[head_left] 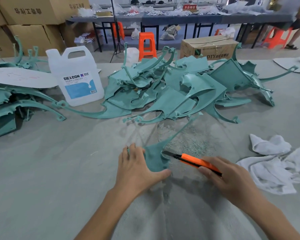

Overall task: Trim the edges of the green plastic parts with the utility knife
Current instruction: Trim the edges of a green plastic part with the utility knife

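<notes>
A green plastic part (155, 158) with a long thin arm reaching up to the right is held just above the grey cloth table (59, 170). My left hand (137, 168) grips its wide end, thumb under the lower edge. My right hand (232, 177) holds an orange utility knife (197, 161), and the blade tip touches the part's right edge. A large heap of green parts (171, 90) lies across the middle of the table. Another stack of green parts (10, 101) sits at the left.
A white DEXCON jug (76, 75) stands left of the heap. White rags (274, 163) lie at the right. Green shavings (185, 142) litter the cloth behind the held part. Cardboard boxes, orange stools and a long bench are beyond the table.
</notes>
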`<state>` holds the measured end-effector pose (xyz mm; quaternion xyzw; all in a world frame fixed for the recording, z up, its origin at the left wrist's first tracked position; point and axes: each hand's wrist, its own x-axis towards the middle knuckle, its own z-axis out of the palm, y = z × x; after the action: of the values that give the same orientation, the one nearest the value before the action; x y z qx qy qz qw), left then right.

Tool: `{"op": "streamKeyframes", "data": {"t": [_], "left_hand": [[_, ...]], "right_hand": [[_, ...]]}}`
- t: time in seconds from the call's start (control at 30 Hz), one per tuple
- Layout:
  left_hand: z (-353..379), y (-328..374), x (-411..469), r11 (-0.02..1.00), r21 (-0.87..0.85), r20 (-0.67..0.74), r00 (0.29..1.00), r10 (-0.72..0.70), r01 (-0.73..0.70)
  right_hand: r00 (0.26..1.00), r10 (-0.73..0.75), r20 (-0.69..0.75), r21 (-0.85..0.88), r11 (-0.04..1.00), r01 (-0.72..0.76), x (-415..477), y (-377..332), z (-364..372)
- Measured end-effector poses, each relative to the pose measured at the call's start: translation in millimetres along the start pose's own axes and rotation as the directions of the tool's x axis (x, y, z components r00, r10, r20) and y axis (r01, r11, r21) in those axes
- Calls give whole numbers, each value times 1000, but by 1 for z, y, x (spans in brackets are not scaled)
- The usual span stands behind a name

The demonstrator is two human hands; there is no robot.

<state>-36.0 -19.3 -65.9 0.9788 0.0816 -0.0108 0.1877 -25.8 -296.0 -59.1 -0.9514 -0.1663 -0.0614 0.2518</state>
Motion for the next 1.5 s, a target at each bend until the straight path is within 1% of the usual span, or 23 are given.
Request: {"op": "streamKeyframes", "data": {"t": [0.1, 0.23, 0.33, 0.37, 0.47, 0.63, 0.8, 0.93, 1.03, 1.2, 1.3, 1.43, 1.5], "left_hand": [[3, 9, 5, 1000, 22, 60, 998, -7, 6], [9, 14, 4, 997, 59, 84, 995, 47, -52], [-1, -8, 15, 984, 71, 156, 976, 150, -163], [-5, -17, 17, 980, 83, 191, 968, 161, -179], [-11, -35, 18, 986, 53, 243, 960, 141, -158], [-8, -37, 14, 991, -16, 170, 976, 134, -133], [-8, -39, 14, 990, -2, 193, 971, 141, -144], [-5, -39, 15, 990, 21, 186, 974, 132, -138], [-4, -39, 15, 991, 21, 183, 975, 129, -136], [-5, -38, 14, 990, 19, 177, 975, 133, -138], [-5, -38, 14, 990, 16, 170, 976, 138, -143], [-3, -39, 14, 991, 23, 164, 978, 128, -134], [-2, -39, 13, 992, 25, 157, 980, 121, -126]], "right_hand": [[998, 45, -44, 65, 997, -42, 1, 3, -2], [997, 75, -30, 117, 991, -71, -7, 5, -1], [997, 76, -14, 122, 990, -74, -9, 5, -2], [997, 76, -8, 115, 991, -74, -9, 5, -3], [998, 55, 25, 93, 994, -57, -9, 4, -3], [990, -13, 139, 82, 997, 2, -3, -5, 1], [984, -13, 178, 43, 999, 6, 5, -9, 3], [992, 29, 124, -62, 998, -21, 10, -12, 7], [992, 40, 119, 28, 999, -44, 4, -12, 10], [987, 17, 157, 39, 999, -24, -2, -15, 9], [987, 20, 161, 0, 1000, -20, -2, -20, 8], [992, 82, 99, -58, 995, -76, 2, -26, 9], [991, 68, 114, -60, 996, -62, 1, -30, 10]]}}
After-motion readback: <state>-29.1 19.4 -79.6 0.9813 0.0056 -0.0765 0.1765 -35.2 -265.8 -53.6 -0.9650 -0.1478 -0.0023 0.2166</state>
